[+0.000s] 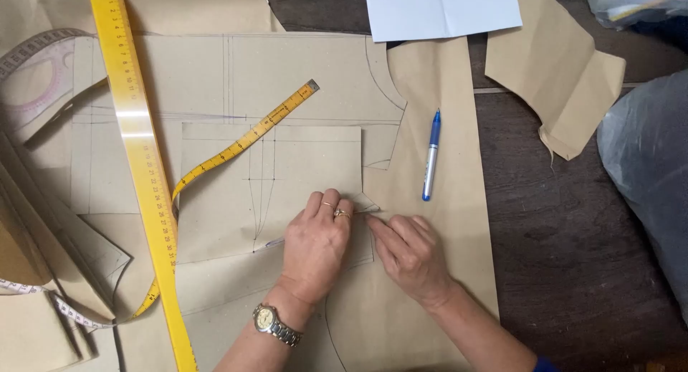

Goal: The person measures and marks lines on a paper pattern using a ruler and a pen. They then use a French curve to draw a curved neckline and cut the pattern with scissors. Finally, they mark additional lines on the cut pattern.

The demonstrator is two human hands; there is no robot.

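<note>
Near the desk's [573,257] front edge, the left hand [315,244] lies flat, fingers spread, pinning a small brown paper pattern piece [269,189] so it can't slide. Right hand [408,254] pinches that piece's right corner, fingers narrow. Blue pen [431,155] rests just beyond; yellow ruler [143,171] and tape measure [236,146] lie left.

surface: dark wooden table [566,243] | light: even, soft
</note>
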